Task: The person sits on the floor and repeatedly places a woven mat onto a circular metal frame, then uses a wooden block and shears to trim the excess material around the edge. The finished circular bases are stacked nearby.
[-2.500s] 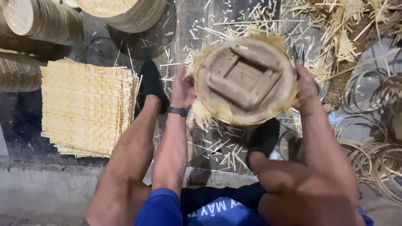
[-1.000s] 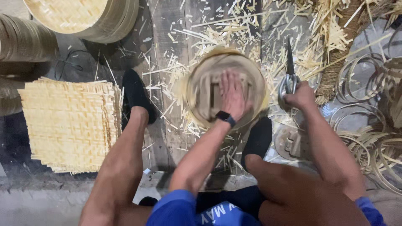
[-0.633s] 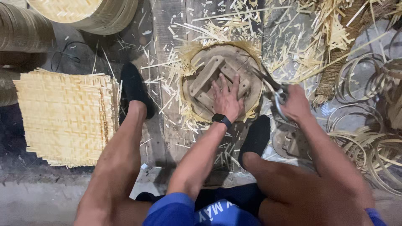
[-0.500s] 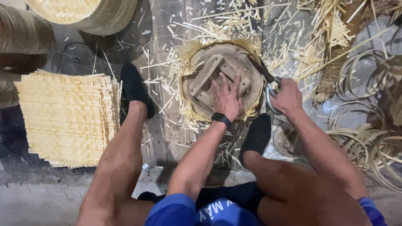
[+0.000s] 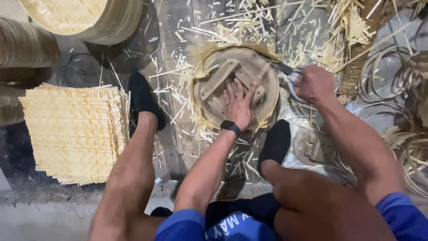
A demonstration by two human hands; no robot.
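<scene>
A round wooden mould (image 5: 225, 76) with crossed wooden bars lies on the floor between my feet, with frayed woven bamboo sticking out around its rim. My left hand (image 5: 239, 103), a dark watch on its wrist, presses flat on the mould with fingers spread. My right hand (image 5: 315, 83) grips metal scissors (image 5: 285, 72) whose blades reach the mould's upper right rim.
A stack of square woven bamboo mats (image 5: 73, 129) lies at the left. Finished round bamboo baskets (image 5: 84, 15) stand at the top left. Bamboo hoops (image 5: 392, 76) and loose bamboo strips (image 5: 339, 31) litter the right. My black shoes (image 5: 142, 96) flank the mould.
The mould went from being held up in both hands to lying on the floor. My left hand pressed onto it, and my right hand brought the scissors to its rim.
</scene>
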